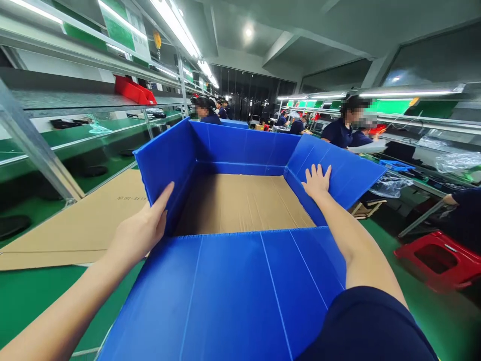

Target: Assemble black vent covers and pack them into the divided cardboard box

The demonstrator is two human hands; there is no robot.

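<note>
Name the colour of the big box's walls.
The box walls are blue, clearest in the head view.

Open way down into blue box (244, 168); upright left flap (165, 158) bars side.

The box (225, 301) is blue with pale lines, its cardboard sheet (240, 200) brown, the bin (133, 91) and stool (465, 259) red, the floor (383, 260) green.
</note>
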